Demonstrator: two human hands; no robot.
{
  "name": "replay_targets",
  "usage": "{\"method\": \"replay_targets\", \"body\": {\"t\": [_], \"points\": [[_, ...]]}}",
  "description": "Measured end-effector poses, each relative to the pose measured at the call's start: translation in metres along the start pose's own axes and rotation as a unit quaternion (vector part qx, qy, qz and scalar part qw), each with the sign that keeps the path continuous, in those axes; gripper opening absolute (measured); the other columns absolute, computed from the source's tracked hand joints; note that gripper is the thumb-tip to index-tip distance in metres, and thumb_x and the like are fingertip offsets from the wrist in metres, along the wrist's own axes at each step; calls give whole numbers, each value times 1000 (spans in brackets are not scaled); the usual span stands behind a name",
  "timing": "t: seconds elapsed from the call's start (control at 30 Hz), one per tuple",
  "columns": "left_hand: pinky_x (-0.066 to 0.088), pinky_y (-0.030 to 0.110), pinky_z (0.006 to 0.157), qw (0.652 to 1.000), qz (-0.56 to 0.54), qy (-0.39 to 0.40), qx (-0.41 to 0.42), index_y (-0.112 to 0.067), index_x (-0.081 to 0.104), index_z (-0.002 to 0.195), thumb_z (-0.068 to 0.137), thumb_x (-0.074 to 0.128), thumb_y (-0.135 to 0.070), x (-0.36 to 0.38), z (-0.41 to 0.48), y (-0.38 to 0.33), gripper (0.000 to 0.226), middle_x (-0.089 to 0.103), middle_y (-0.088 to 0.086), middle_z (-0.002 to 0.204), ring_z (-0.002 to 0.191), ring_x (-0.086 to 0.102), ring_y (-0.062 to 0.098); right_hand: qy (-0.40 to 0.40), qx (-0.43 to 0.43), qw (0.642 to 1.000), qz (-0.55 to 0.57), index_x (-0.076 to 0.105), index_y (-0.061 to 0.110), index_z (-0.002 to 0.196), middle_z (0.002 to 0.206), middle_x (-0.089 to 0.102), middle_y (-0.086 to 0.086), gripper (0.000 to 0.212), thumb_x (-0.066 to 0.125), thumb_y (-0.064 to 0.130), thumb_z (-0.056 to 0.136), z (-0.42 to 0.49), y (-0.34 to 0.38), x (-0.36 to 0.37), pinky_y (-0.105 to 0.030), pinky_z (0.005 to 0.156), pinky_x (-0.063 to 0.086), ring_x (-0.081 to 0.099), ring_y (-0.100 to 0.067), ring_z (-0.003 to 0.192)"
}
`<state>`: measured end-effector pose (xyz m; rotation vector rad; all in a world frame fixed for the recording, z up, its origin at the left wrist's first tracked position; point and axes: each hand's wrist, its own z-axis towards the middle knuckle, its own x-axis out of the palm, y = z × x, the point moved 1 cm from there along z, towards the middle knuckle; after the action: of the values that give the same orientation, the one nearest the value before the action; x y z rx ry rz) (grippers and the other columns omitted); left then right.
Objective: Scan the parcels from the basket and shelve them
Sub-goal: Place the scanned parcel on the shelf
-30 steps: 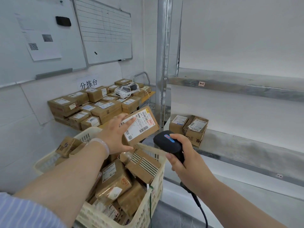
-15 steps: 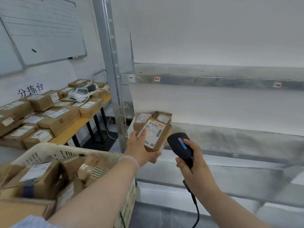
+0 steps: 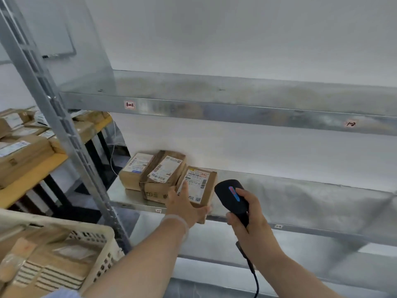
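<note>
Brown cardboard parcel [image 3: 199, 186], white label face-up and tilted toward the viewer, sits at the front lip of the lower steel shelf [image 3: 300, 201]. Its near end hangs out past the lip. Can't tell whether the far end is resting on the steel yet. The long axis runs near-to-far, leaning slightly right.

Left hand [image 3: 182, 206] grips the parcel at its near-left corner, thumb laid on the label and fingers curled under the near edge. The hand is on the near side, so the parcel lies away from the palm, toward the wall.

Directly left, two brown taped parcels [image 3: 161, 175] lie flat on the shelf. The held one is hard against the right-hand parcel, or just beside it. To the right and far, the steel is bare.

Right hand [image 3: 251, 222] is just right of the parcel, wrapped round a black handheld scanner [image 3: 231, 196] with a cord trailing down. The scanner head points to the shelf, not the label.

Judgement: the left hand is nearer and does the placing, a straight push along the long axis. Risk is nudging the neighbours.

Cream plastic basket [image 3: 96, 235], holding more parcels, is near left.
</note>
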<state>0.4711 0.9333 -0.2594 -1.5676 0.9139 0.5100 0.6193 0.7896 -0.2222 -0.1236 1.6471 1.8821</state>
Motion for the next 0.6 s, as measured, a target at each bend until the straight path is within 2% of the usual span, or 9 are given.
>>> {"method": "replay_targets", "body": {"t": [0.13,0.23,0.33,0.43,0.53,0.6], "points": [[25,49,118,999,5,-10,-34,-35,1,157,74,70,-66,18,21,-1,112,-1,4,158,147,7,34,20,14,1000,-1,28,74,116,115,62,15,65,62,22,95,16,-23,0,-23,64,51,59,0,70],[22,50,119,999,12,-9,-41,-36,2,158,76,69,-65,24,34,1,109,-7,2,159,149,0,33,36,11,999,-5,27,75,116,113,60,22,70,62,19,94,24,-34,6,-26,65,53,63,-5,81],[16,51,121,998,49,-14,-22,-37,2,157,78,64,-70,28,41,3,106,-15,0,161,150,-9,32,42,11,999,4,30,73,118,110,58,31,68,63,19,94,29,-39,13,-24,62,53,62,-5,83],[9,49,121,994,105,-29,10,-37,0,157,79,57,-76,29,39,8,103,-17,1,163,150,-11,31,46,20,999,12,31,72,119,108,58,30,66,63,19,94,32,-41,20,-31,61,57,62,-5,84],[10,47,122,986,137,-75,59,-35,11,157,83,52,-73,28,30,16,92,-3,4,162,149,-4,28,48,15,999,18,30,71,118,113,55,35,66,64,20,94,36,-37,26,-28,65,56,63,-6,92],[9,44,122,973,170,-114,111,-35,23,154,88,46,-68,29,22,24,78,11,3,160,147,3,25,47,22,998,25,32,70,119,113,60,24,63,64,22,94,39,-37,30,-25,66,53,63,-5,86]]}}
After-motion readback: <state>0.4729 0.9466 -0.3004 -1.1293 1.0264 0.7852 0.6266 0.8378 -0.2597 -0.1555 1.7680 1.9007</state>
